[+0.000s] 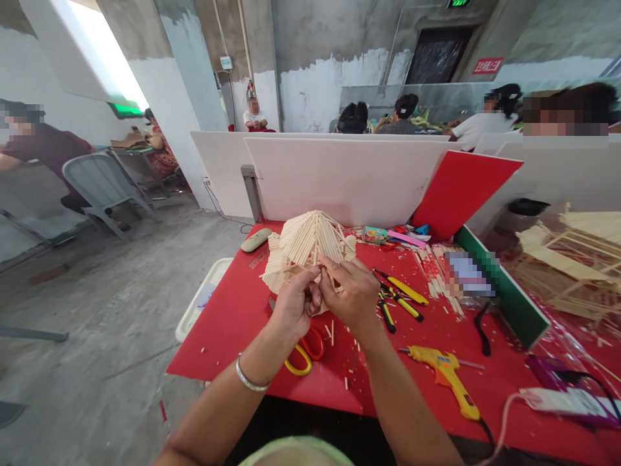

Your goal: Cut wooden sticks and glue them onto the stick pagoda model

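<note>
A model building with a pointed roof of pale wooden sticks (310, 238) stands on the red tabletop. Just in front of it, my left hand (297, 299) and my right hand (353, 290) come together, fingertips nearly touching. Both are closed, thumbs pressed to fingers. Whatever lies between the fingertips is too small and covered to make out. My hands hide the model's lower front. Below them lie scissors with red and yellow handles (301, 364), the blades partly hidden by my left hand.
Yellow-and-black cutters and knives (405, 299) lie right of my hands. A yellow glue gun (449, 375) with a cord rests near the front right edge. Loose sticks (436, 275) lie by a green board (504, 291). White panels (339, 181) rise behind the table; people sit beyond.
</note>
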The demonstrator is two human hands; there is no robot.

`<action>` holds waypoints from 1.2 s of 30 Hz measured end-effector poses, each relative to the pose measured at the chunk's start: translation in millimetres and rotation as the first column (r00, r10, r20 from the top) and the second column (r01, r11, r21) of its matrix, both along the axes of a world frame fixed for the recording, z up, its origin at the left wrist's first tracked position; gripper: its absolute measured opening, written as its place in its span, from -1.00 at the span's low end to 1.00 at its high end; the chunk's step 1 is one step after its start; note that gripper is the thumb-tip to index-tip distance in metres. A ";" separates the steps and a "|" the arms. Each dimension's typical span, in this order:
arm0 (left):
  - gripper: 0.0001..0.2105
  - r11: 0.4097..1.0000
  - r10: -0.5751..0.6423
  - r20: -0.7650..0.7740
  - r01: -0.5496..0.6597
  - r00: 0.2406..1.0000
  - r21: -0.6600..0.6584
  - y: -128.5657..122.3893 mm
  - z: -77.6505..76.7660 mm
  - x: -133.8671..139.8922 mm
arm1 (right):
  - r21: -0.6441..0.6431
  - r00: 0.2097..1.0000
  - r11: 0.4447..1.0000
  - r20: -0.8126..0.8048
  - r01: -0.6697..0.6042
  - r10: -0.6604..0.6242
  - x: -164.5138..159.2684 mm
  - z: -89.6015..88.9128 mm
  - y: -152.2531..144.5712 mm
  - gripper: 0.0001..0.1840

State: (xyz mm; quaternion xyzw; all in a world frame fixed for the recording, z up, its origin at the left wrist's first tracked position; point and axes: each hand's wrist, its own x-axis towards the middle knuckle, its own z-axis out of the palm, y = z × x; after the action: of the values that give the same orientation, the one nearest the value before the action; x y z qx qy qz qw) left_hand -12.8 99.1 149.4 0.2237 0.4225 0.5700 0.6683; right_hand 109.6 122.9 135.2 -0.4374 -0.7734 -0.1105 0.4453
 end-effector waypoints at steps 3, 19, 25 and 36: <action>-0.77 1.000 -0.001 -0.005 0.001 1.000 0.009 -1.6 0.7 0.3 | -0.013 1.000 1.000 -0.006 -0.004 0.003 0.0 -0.9 -0.9 -0.63; -0.80 0.999 -0.036 0.128 0.041 0.991 -0.030 -4.1 2.5 -0.6 | -0.025 0.999 0.999 -0.033 -0.027 0.026 -0.7 -5.5 0.0 -0.61; -0.83 0.997 -0.057 0.133 0.064 0.989 -0.050 -2.9 2.8 -0.8 | -0.035 0.999 0.999 -0.036 -0.027 0.026 -0.2 -6.7 -0.6 -0.61; -0.62 0.998 -0.068 0.081 0.068 0.994 0.005 -5.0 -3.2 -2.1 | -0.040 0.996 0.997 -0.068 -0.065 0.062 0.3 -11.5 -1.9 -0.61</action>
State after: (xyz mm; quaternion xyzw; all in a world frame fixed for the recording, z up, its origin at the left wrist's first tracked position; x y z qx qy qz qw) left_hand -14.9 94.1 146.2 0.2152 0.3866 0.5560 0.7036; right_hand 109.9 121.0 123.7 -0.4254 -0.7739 -0.0653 0.4646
